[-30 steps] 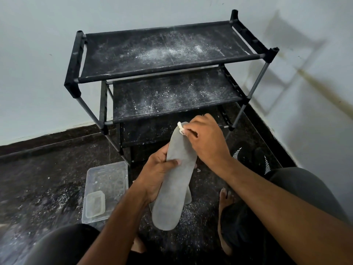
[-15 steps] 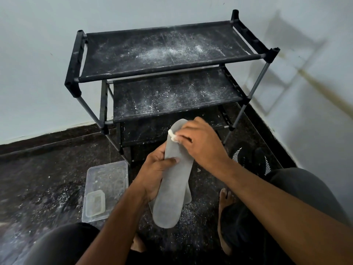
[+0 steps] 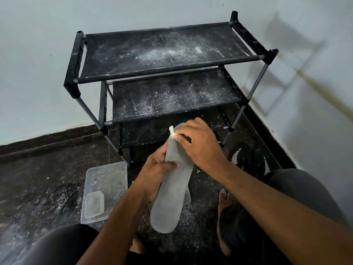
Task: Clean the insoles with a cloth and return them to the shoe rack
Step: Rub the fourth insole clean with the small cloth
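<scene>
The right hand (image 3: 198,144), pinching a small white cloth wad (image 3: 172,131), has returned to the toe end of the long grey insole (image 3: 172,186) (wiping continues); the left hand (image 3: 156,175) grips its middle.

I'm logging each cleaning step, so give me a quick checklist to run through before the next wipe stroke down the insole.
1. Left hand grips the grey insole at mid-length: ok.
2. Right hand pinches the white cloth: ok.
3. Cloth touches the insole's far end: ok.
4. Insole surface below the cloth unobstructed: not ok, the left thumb lies across it.
5. Second insole behind the first held securely: cannot tell.
6. Shoe rack shelves clean for the return: not ok, white powder on them.
</scene>
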Motion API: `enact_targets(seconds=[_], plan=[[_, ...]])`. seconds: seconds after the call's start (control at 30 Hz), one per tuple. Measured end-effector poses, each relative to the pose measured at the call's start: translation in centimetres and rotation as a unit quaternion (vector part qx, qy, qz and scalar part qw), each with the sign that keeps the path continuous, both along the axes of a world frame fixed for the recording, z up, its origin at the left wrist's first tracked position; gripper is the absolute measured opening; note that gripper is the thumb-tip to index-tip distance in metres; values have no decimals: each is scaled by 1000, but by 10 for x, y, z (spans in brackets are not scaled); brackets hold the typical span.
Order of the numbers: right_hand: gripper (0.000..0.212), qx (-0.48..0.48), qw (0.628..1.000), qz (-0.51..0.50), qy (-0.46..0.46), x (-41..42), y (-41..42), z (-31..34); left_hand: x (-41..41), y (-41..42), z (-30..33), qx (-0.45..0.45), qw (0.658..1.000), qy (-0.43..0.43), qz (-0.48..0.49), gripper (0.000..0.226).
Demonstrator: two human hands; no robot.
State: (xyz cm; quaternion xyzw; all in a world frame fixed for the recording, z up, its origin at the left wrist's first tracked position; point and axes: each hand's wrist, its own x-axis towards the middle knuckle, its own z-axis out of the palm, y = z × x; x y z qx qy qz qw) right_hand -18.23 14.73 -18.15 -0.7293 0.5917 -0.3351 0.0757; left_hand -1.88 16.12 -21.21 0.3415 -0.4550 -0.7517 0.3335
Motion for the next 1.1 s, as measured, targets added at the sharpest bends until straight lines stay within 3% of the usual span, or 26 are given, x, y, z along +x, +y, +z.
enact_targets(seconds=[0.07, 0.2, 0.37, 0.53, 0.67, 0.83, 0.97, 1.1], plan=[[13, 1, 1000, 19, 17, 2, 1, -2, -1, 0, 0, -8, 1000, -4, 4, 56], [10, -5, 998, -70, -7, -7, -6, -2, -3, 0, 4, 7, 1000, 18, -14, 72], [11, -4, 1000, 18, 11, 6, 2, 0, 0, -3, 2, 4, 1000, 11, 8, 61], [11, 4, 997, -77, -21, -8, -8, 2, -1, -2, 4, 4, 1000, 14, -15, 74], [12, -13, 1000, 6, 0, 8, 5, -2, 0, -3, 1, 2, 1000, -3, 14, 69], [13, -11, 997, -78, -22, -5, -7, 0, 1, -3, 3, 1, 1000, 2, 6, 76], [11, -29, 999, -16, 4, 9, 3, 1, 0, -3, 3, 3, 1000, 1, 15, 72], [10, -31, 994, -98, -29, -4, -7, 0, -1, -2, 5, -2, 1000, 7, -5, 77]])
